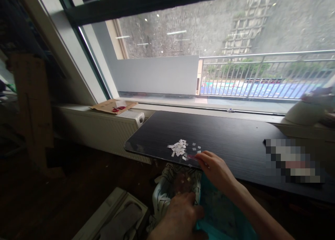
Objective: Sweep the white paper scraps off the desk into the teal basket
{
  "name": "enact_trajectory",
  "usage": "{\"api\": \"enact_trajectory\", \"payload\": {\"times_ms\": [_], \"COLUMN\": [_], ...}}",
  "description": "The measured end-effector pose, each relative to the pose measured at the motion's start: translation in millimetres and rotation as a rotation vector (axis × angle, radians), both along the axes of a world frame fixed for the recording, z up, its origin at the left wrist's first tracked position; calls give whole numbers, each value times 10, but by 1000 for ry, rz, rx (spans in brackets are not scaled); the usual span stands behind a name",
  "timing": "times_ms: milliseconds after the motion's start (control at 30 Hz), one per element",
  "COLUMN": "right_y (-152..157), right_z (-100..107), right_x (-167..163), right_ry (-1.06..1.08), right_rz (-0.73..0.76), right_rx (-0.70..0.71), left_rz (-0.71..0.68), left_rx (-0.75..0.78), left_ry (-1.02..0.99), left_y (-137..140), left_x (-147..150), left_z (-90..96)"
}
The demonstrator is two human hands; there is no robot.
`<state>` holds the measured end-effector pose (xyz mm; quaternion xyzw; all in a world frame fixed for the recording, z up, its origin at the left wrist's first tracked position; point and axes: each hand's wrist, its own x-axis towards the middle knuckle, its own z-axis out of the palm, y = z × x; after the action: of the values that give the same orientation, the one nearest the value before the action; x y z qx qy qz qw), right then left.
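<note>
My right hand (216,168) is at the near edge of the black table (230,131), thumb and fingers closed on a thin pink strip (192,157). The strip's tip reaches the pile of small white paper pieces (179,147). A few loose pieces (194,144) lie just right of the pile. Lower down, below the table edge, my left hand (180,212) has its fingers curled. Just beyond its fingers is a blurred, see-through pinkish thing (183,182), against white fabric with black lines (163,191). What the left hand grips is hidden.
Red-handled scissors (119,109) rest on cardboard (104,106) above the radiator (99,128). A pixelated object (293,161) lies on the table's right side. An open white box (117,215) stands on the floor at lower left. A large window is behind the table.
</note>
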<state>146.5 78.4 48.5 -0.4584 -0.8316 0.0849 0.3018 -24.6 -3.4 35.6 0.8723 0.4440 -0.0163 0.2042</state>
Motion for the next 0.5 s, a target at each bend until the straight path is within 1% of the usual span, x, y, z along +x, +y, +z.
{"api": "enact_trajectory", "payload": {"times_ms": [133, 267, 433, 500], "right_y": [-17, -41, -18, -25], "right_z": [-7, 34, 61, 49], "right_x": [55, 67, 75, 95], "right_ry": [-24, -17, -27, -14], "right_rz": [27, -6, 26, 17], "right_rx": [-15, -2, -48, -51], "left_rz": [2, 23, 13, 9], "left_rx": [7, 43, 47, 56], "left_ry": [5, -37, -43, -48], "left_y": [-7, -28, -30, -29], "left_x": [-13, -26, -43, -39], "left_z": [-36, -50, -51, -49]}}
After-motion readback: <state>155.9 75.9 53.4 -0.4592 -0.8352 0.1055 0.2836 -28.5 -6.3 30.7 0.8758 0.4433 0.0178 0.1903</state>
